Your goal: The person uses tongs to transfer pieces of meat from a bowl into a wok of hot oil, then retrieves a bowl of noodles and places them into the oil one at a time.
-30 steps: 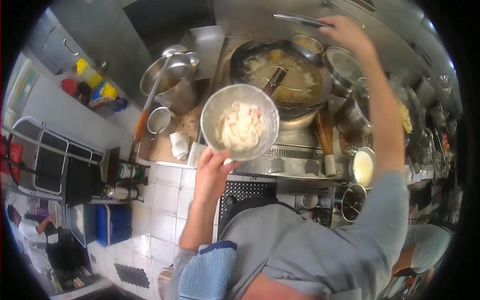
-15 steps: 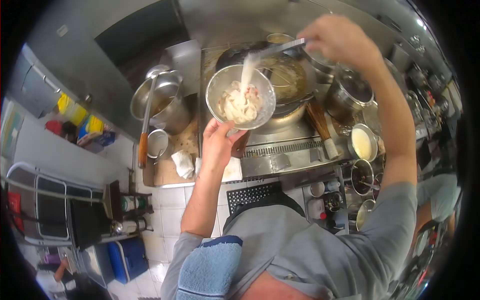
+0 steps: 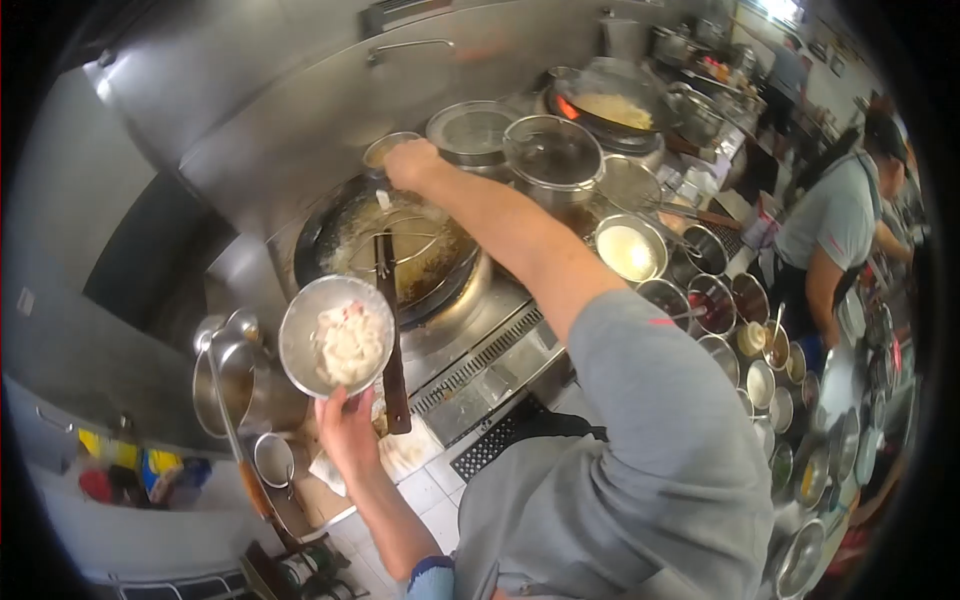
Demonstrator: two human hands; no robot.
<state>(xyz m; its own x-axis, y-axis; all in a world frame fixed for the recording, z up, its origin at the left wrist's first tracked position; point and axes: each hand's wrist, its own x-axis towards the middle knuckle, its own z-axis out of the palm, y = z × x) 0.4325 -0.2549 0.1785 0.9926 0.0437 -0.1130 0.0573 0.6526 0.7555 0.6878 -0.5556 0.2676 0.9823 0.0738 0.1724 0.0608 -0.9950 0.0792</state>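
My left hand [image 3: 345,435] grips the near rim of a steel bowl [image 3: 292,335], tilted toward me. Pale, batter-coated slices [image 3: 350,345] with a few reddish bits lie inside. Over the far side of a wok [image 3: 440,255] of bubbling oil, my right hand [image 3: 410,163] is closed. Whatever it grips is hidden by the hand. Just below it a small white piece [image 3: 383,200] hangs above the oil. A round wire frame [image 3: 425,236] sits in the wok. Beside the bowl, a long dark handle [image 3: 396,375] lies across the wok's near edge.
A stockpot [image 3: 225,400] with a ladle [image 3: 225,420] stands left. Right are a deep pot [image 3: 553,160], a bowl of pale yellow liquid [image 3: 626,250] and several ingredient containers. A second wok [image 3: 612,108] is on the back burner. A co-worker [image 3: 835,220] stands at right.
My right hand has moved from above the bowl out over the wok; the metal utensil seen in it is now hidden. The white strand into the bowl is gone. The view has swung right.
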